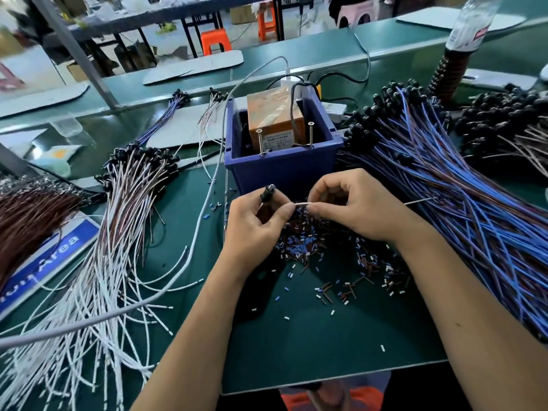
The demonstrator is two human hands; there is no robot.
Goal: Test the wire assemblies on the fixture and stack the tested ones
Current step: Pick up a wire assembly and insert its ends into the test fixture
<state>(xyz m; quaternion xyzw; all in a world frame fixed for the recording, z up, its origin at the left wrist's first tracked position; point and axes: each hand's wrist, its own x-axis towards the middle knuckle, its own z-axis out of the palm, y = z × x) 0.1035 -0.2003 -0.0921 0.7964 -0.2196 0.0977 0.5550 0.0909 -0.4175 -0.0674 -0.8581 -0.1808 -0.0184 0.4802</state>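
The wire assembly (299, 204), a thin white lead with a black connector (268, 191) at one end, is held just in front of the blue bin (284, 170) that sits mid-bench toward the far edge. The left hand (258, 221) has its grip closed around the connector end, and the right hand (353, 203) pinches the lead narrowly between thumb and fingertip; the two nearly touch. The rest of the lead seems to trail right toward the blue wire pile (444, 188).

The fixture, an orange box (277, 114) with two upright screws (310, 133) inside the bin, is well apart from the bare end, so contact is not yet made. Risks, as I judge them: the trailing lead may snag in the right-hand pile and drag others along; a loose pinch could let the thin wire slip into the cut insulation scraps (326, 247) beneath the hands; the tested piece might land in the wrong stack, since the white-and-brown bundle (127, 203) toward the left edge sprawls untidily.
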